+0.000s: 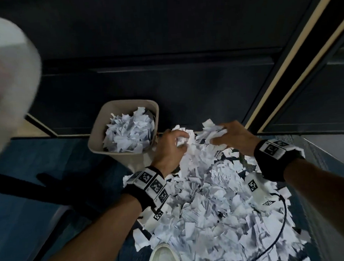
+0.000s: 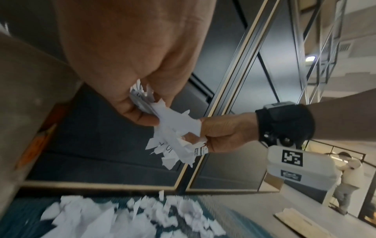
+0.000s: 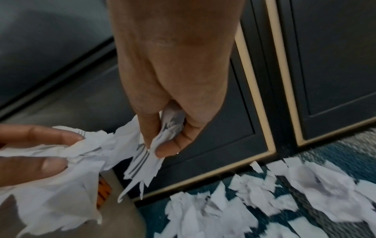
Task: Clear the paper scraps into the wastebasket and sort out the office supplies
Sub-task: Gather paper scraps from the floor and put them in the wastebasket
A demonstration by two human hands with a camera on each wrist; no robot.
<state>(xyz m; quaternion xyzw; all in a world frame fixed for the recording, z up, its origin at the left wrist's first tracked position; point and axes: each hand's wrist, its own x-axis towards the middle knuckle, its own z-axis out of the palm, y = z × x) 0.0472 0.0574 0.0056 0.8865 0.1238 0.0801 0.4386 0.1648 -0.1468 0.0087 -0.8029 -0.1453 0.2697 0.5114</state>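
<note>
We see a dark strap (image 1: 21, 183) across the blue carpet (image 1: 33, 225) left of us, a white shoe (image 1: 163, 257) below, and a black cable (image 1: 278, 234) looping over the heap. Dark panelled wall (image 1: 163, 42) ahead. The beige wastebasket (image 1: 97, 133) is packed with scraps. Our left hand (image 1: 168, 148) and right hand (image 1: 234, 137), side by side, each clutch a wad of paper scraps (image 1: 219, 207) just right of the wastebasket.
</note>
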